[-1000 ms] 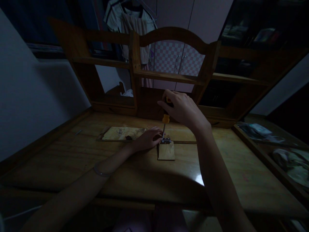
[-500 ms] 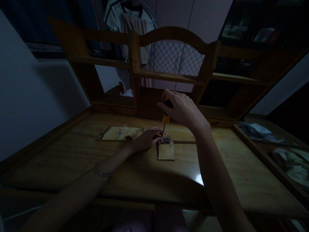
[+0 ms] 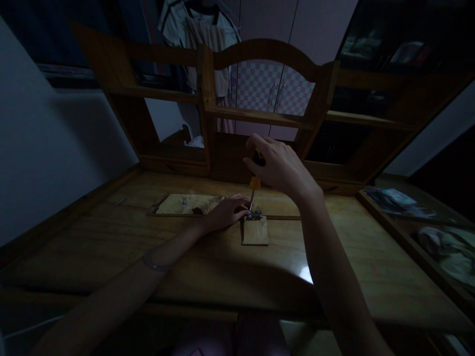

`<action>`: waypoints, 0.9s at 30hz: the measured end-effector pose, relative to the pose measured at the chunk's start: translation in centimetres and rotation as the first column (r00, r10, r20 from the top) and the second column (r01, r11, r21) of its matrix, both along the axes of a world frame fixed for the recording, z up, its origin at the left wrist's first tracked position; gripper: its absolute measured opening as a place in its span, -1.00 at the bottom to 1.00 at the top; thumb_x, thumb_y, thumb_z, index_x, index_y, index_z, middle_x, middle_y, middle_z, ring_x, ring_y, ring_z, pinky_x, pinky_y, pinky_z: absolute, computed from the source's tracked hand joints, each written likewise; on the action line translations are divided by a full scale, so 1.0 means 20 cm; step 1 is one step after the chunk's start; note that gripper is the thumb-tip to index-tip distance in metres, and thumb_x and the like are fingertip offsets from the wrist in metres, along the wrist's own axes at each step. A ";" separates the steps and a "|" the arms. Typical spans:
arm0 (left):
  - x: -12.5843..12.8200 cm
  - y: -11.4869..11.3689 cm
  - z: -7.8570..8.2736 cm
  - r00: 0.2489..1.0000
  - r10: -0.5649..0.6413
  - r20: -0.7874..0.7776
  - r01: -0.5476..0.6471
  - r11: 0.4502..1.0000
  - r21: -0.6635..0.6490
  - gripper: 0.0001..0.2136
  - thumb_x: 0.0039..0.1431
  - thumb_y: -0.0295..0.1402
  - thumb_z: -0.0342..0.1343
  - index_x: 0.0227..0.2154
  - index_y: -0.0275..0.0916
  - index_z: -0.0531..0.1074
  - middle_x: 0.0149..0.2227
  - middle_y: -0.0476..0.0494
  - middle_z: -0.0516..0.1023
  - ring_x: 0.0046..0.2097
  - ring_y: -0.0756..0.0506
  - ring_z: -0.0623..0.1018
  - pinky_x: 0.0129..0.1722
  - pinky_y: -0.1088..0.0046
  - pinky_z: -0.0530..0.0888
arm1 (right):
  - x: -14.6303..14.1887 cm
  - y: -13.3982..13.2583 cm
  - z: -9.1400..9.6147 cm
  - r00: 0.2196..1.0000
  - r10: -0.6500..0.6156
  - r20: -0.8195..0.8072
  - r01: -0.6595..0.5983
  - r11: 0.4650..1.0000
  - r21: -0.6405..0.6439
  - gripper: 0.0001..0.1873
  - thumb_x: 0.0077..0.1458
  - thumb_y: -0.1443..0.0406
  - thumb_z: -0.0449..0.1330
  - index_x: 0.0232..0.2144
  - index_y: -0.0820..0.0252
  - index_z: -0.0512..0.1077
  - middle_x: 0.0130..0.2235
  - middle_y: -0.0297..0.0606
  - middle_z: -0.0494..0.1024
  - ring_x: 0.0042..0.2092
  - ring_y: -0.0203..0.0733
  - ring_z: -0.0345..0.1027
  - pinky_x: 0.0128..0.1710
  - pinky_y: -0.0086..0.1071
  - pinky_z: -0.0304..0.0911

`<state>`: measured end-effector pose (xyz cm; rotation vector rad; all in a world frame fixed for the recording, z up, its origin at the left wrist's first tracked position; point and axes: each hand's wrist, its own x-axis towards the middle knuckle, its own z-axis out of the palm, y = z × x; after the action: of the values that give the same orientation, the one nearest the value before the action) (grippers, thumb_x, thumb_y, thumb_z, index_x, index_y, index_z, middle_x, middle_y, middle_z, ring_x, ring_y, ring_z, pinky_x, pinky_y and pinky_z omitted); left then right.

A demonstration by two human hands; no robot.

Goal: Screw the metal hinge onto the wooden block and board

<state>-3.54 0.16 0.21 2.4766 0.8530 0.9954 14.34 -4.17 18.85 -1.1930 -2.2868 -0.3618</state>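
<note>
My right hand is closed around the yellow and black handle of a screwdriver, held nearly upright. Its metal shaft runs down to a small metal hinge, where the exact tip is hard to make out. Under the hinge's near side lies a small square wooden board; a long wooden strip extends behind it. My left hand rests on the strip, thumb and fingers closed in beside the shaft and the hinge's left edge. Whatever its fingertips pinch is hidden.
The boards lie on a wooden desktop with a shelf unit along its back. A small thin metal piece lies at the left. On the right, a raised wooden edge separates off plastic packets and cloth.
My right hand's fingers have shifted slightly around the screwdriver handle, which looks a little turned. My left hand, the hinge and the boards stay in place.
</note>
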 end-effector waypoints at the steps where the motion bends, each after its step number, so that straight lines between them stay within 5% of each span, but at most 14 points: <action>1: 0.00 0.00 0.00 1.000 0.001 0.000 -0.001 1.000 0.004 -0.87 0.29 -0.39 0.25 -0.12 -0.22 0.55 -0.15 -0.13 0.57 -0.10 -0.11 0.60 -0.07 0.38 0.53 | 0.00 0.00 0.00 1.000 0.010 -0.007 -0.010 1.000 -0.004 -0.68 0.26 0.27 0.07 0.06 0.12 0.34 -0.03 -0.11 0.53 -0.12 -0.02 0.42 -0.13 -0.19 0.19; 5: 0.01 -0.01 0.00 1.000 -0.002 0.011 0.002 1.000 -0.027 -0.87 0.28 -0.43 0.24 -0.12 -0.21 0.54 -0.15 -0.12 0.57 -0.13 -0.08 0.61 -0.11 0.41 0.55 | 0.01 -0.01 0.01 0.998 0.041 -0.038 -0.042 0.998 -0.046 -0.57 0.19 0.32 0.10 0.12 0.11 0.29 0.08 -0.08 0.47 -0.06 0.01 0.41 -0.08 -0.16 0.22; 15: 0.00 -0.01 0.02 1.000 0.013 -0.028 -0.013 1.000 -0.022 -0.89 0.29 -0.39 0.25 -0.14 -0.23 0.53 -0.15 -0.12 0.58 -0.12 -0.09 0.61 -0.09 0.40 0.52 | 0.01 0.01 -0.01 0.999 0.024 -0.039 -0.029 0.993 -0.111 -0.75 0.33 0.24 0.08 0.03 0.13 0.33 -0.04 -0.09 0.52 -0.05 0.00 0.42 -0.04 -0.18 0.20; 22: 0.00 -0.01 0.02 0.999 0.026 -0.025 -0.027 0.999 -0.023 -0.90 0.28 -0.39 0.25 -0.17 -0.23 0.52 -0.16 -0.11 0.58 -0.14 -0.10 0.61 -0.09 0.39 0.52 | 0.01 -0.01 0.00 0.994 0.091 -0.063 -0.098 0.986 -0.133 -0.60 0.19 0.32 0.08 0.08 0.12 0.27 0.09 -0.05 0.43 0.03 0.05 0.37 -0.08 -0.18 0.21; 27: 0.00 -0.01 0.02 1.000 0.017 -0.019 -0.018 0.999 -0.042 -0.91 0.30 -0.36 0.23 -0.17 -0.22 0.50 -0.15 -0.12 0.57 -0.15 -0.10 0.61 -0.11 0.39 0.54 | 0.01 0.00 0.00 0.999 0.035 -0.031 -0.038 0.997 -0.074 -0.75 0.28 0.23 0.07 -0.01 0.11 0.33 0.00 -0.11 0.49 -0.04 0.02 0.40 -0.08 -0.18 0.21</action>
<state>-3.60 -0.05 0.53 2.4510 0.8933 0.9518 14.44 -4.23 18.79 -1.1832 -2.3114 -0.2460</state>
